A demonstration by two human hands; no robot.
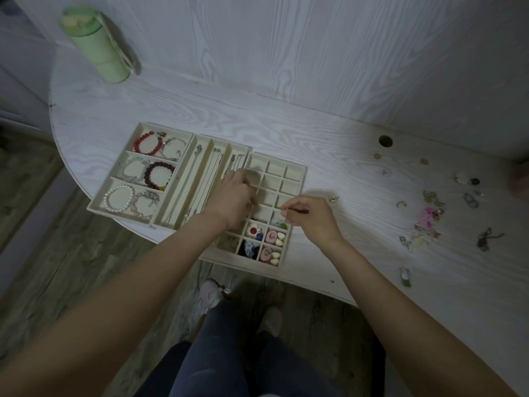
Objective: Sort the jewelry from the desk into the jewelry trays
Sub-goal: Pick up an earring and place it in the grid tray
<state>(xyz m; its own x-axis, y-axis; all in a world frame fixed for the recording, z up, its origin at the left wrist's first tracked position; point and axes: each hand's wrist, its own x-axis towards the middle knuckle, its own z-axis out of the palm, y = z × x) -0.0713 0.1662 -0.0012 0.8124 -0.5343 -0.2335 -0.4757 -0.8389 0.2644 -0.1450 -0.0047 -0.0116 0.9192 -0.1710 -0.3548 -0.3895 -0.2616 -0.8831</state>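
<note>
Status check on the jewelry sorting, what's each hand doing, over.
Left hand curled over the grid tray, contents of grip unclear. Right hand pinching a small ring above the grid. Loose jewelry waiting on the desk. Nothing blocking.

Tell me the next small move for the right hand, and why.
Probably lower the right hand and drop its thin metal piece into the empty compartment just beneath it: the fingers pinch it above the grid tray, whose nearer cells are already filled.
</note>
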